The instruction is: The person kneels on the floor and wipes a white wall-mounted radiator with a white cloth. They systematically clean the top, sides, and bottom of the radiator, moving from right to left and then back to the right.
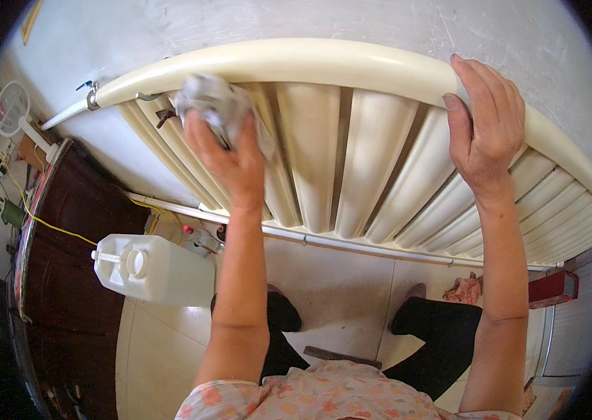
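Observation:
A crumpled pale cloth point(212, 97) is gripped in my left hand point(230, 160), blurred by motion. It lies against the upper part of a cream column radiator point(309, 157), just under its thick rounded top pipe point(306, 60). A small brown fitting point(165, 118) sits close to the cloth's left side. Farther right, my right hand point(487, 123) rests over the same top pipe, fingers over the far side and thumb on the near side. Nothing shows in that hand. The part of the pipe under its palm is hidden.
A white plastic jerrycan point(170, 270) stands left on the tiled floor, beside a dark wooden cabinet point(78, 247). Bottles point(204, 239) and a yellow cable point(54, 226) are behind it. A pink cloth point(464, 290) and a red box point(553, 290) lie at right. A valve point(92, 97) joins the pipe's left end.

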Demonstrator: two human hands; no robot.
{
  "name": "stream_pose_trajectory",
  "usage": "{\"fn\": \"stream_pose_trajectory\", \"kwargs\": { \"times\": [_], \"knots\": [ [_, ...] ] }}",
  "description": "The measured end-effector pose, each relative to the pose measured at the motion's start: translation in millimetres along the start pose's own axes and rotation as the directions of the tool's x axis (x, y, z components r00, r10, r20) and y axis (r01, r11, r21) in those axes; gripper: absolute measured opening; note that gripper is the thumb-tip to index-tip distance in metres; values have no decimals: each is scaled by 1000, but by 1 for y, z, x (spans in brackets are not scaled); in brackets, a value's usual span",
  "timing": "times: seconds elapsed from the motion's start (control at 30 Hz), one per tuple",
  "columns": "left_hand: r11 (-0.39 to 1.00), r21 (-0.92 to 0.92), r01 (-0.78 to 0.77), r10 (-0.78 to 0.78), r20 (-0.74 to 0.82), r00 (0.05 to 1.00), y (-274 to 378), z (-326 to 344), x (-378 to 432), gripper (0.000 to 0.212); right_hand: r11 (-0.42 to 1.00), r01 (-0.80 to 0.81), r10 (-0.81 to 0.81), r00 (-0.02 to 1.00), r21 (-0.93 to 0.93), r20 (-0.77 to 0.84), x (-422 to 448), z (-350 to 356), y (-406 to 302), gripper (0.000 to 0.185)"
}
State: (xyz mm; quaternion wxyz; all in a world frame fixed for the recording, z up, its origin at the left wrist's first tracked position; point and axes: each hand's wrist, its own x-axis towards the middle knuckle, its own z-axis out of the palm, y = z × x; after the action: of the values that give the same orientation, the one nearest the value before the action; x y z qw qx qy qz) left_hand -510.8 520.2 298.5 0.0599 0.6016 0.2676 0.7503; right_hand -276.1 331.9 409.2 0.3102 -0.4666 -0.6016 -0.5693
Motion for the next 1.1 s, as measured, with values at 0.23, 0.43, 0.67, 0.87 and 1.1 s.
{"fn": "stream_pose_trajectory", "kwargs": {
  "times": [0.23, 0.43, 0.67, 0.87, 1.1],
  "knots": [
    [703, 243, 668, -706, 133, 695, -102, -51, -271, 50, 997, 28, -28, 1000, -76, -2, 1, -1, -2, 32],
    [730, 470, 497, -620, 147, 771, -128, -67, -286, 41, 997, 56, -54, 998, -61, 21, -3, 2, 3, 32],
    [519, 186, 834, -826, -143, 545, -118, -62, -255, 41, 994, 66, -62, 997, -82, 55, -7, 0, 5, 33],
    [514, 279, 811, -797, -195, 572, -185, -89, -250, 46, 997, 55, -51, 997, -62, 53, -3, 0, 1, 33],
    [543, -86, 836, -839, -15, 544, -175, -83, -211, 19, 996, 42, -35, 995, -76, 91, 2, -5, -3, 34]
  ]
}}
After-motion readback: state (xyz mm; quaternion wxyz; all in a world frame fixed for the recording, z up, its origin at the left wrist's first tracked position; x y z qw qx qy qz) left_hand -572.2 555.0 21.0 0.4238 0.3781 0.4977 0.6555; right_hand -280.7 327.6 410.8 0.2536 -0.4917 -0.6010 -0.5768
